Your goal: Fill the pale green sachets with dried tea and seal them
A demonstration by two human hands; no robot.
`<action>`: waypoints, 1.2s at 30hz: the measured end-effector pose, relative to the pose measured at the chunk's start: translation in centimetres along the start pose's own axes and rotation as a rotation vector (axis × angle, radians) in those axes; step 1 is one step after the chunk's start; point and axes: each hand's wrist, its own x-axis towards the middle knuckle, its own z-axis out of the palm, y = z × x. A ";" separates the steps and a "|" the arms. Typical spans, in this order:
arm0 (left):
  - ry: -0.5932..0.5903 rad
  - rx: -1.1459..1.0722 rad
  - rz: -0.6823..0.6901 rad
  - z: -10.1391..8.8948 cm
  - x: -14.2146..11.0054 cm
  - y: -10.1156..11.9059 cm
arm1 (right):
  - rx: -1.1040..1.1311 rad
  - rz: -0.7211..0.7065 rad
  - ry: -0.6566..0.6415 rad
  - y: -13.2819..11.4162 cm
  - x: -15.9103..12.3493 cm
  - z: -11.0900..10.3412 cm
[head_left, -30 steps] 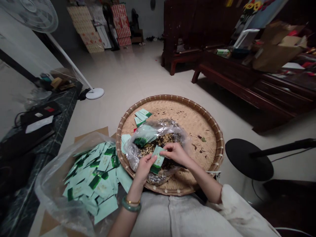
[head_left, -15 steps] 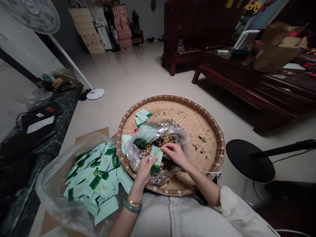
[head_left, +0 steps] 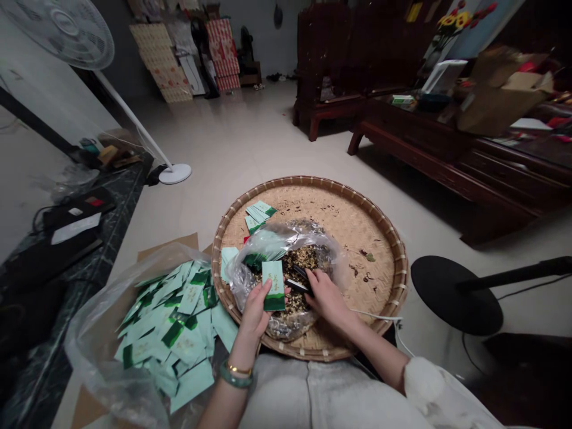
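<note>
Shifted lower and rightward since the earlier frame, the right hand [head_left: 328,298] closes on a small black strip [head_left: 297,285] above loose tea [head_left: 300,265] in a clear plastic bag [head_left: 313,236] on a round bamboo tray [head_left: 357,205], while the left hand [head_left: 254,311] pinches a pale green sachet [head_left: 273,286] upright.

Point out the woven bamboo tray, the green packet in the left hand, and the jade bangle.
Woven bamboo tray [head_left: 308,180]: head view, on the far rim.
Green packet [head_left: 274,283]: head view, on its pale face.
Jade bangle [head_left: 235,379]: head view, on the band's front.
</note>
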 end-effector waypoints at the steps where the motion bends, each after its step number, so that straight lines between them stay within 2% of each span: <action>1: 0.002 0.004 0.000 -0.1 0.0 0.0 | 0.013 0.000 -0.002 0.1 0.0 0.0; 6: 0.002 0.020 0.008 -0.3 -0.1 0.1 | 0.043 0.012 -0.011 0.5 -0.2 0.1; 10: -0.020 0.009 0.007 -0.5 -0.1 0.0 | 0.369 -0.035 0.038 1.8 -0.1 -0.6; 12: -0.015 0.040 0.007 -0.4 -0.1 -0.1 | 0.578 -0.063 0.051 2.5 0.2 -1.9; 15: -0.018 0.112 0.016 -0.1 -0.2 -0.3 | 0.770 -0.131 -0.052 2.9 0.5 -4.6; 18: -0.060 0.181 0.022 0.4 -0.4 -0.6 | 0.760 -0.191 -0.165 2.2 0.7 -7.1; 21: -0.113 0.244 0.002 0.6 -0.6 -0.7 | 0.718 -0.215 -0.204 1.2 1.0 -8.3; 27: -0.112 0.283 -0.053 0.4 -0.7 -0.6 | 0.722 -0.186 -0.203 0.2 1.5 -8.0; 32: -0.006 0.376 0.110 0.0 -0.2 -1.2 | 0.769 -0.151 -0.199 0.3 1.5 -7.0; 36: 0.004 0.485 0.203 -0.1 0.0 -1.6 | 0.857 -0.067 -0.220 0.5 1.5 -5.9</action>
